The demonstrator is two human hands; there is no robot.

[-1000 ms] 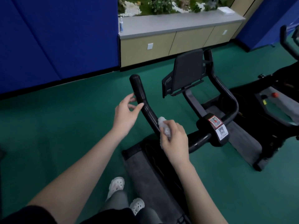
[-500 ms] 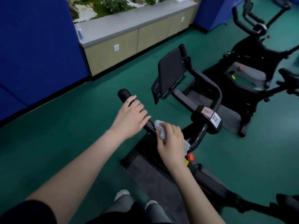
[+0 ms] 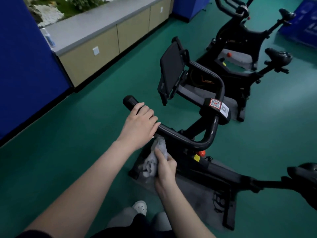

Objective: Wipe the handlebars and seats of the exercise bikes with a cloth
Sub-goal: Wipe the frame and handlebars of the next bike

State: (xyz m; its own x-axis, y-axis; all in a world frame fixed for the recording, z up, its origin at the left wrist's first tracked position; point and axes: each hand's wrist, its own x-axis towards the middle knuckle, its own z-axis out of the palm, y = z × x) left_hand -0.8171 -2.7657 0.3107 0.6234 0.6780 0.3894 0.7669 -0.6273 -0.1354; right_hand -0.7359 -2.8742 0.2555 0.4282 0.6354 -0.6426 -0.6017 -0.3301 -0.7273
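Note:
A black exercise bike stands in front of me, its curved handlebar (image 3: 190, 141) running from a left grip end to a centre clamp with QR stickers. My left hand (image 3: 139, 127) grips the left bar near its end. My right hand (image 3: 165, 170) holds a crumpled grey cloth (image 3: 157, 156) just below the bar, off its surface. The bike's seat (image 3: 303, 172) shows at the right edge. A black tablet holder (image 3: 171, 71) rises behind the bar.
A second bike with its seat (image 3: 278, 55) stands beyond, and a third bike (image 3: 240, 23) farther back. Grey mats (image 3: 197, 194) lie under the bikes on green floor. A beige cabinet (image 3: 106, 47) lines the blue wall at the left. My feet (image 3: 140, 206) are below.
My left hand closed around the left bar. My right hand with the cloth dropped off the bar to just beneath it. My view swung right, bringing more bikes in.

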